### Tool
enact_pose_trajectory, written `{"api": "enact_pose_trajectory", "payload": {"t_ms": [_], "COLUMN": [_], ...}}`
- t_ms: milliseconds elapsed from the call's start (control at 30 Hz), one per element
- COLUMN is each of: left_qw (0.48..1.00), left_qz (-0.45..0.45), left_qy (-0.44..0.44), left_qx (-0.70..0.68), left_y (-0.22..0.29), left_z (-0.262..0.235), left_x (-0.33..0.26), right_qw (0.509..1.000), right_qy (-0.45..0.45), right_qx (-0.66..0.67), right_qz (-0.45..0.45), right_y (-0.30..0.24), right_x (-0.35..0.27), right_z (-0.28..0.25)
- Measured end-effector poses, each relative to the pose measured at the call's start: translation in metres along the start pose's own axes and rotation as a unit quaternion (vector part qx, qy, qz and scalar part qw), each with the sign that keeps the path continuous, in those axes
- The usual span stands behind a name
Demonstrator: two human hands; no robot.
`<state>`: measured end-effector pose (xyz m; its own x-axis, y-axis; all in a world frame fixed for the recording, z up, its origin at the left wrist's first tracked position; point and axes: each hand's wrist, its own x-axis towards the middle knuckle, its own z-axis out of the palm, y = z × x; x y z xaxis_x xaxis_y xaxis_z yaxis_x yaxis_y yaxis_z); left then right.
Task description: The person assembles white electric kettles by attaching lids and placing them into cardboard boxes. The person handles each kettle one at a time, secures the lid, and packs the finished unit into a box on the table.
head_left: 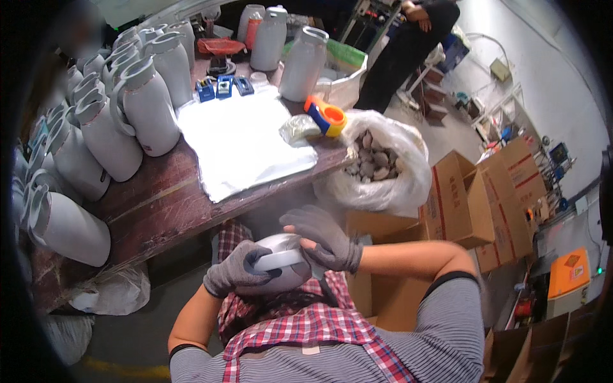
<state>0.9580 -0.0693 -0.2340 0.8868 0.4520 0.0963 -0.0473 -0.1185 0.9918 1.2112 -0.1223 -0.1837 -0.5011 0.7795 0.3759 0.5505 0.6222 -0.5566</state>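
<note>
In my lap lies a pale grey jug (281,263), tipped on its side, with a plaid apron beneath it. My left hand (239,269), in a grey knit glove, is closed around the jug's handle. At the jug's right side is my right hand (329,239), also gloved, with bare fingertips showing. Its fingers reach over the jug and are smeared by motion, so whether they pinch anything is unclear.
Many similar grey jugs (150,108) crowd the left of the dark red table (159,210). White sheets (246,140), an orange-and-blue tape dispenser (327,116) and small blue devices (224,87) lie there too. Right stand a plastic bag (389,191) of brownish pieces and cardboard boxes (460,198). A person (408,51) stands beyond.
</note>
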Motion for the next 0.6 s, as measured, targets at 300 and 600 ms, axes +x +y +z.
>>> {"api": "enact_pose_trajectory", "payload": {"t_ms": [300, 600], "left_qw": [0.998, 0.982], "left_qz": [-0.019, -0.054], "left_qy": [0.062, 0.18], "left_qx": [0.002, 0.016], "left_y": [-0.007, 0.003], "left_z": [-0.023, -0.014], "left_x": [-0.005, -0.01], "right_qw": [0.957, 0.973], "right_qy": [-0.11, -0.204], "right_qx": [-0.046, -0.068], "right_qz": [-0.263, 0.081], "right_y": [0.007, 0.023], "right_x": [0.047, 0.014], "right_z": [-0.004, -0.051]}}
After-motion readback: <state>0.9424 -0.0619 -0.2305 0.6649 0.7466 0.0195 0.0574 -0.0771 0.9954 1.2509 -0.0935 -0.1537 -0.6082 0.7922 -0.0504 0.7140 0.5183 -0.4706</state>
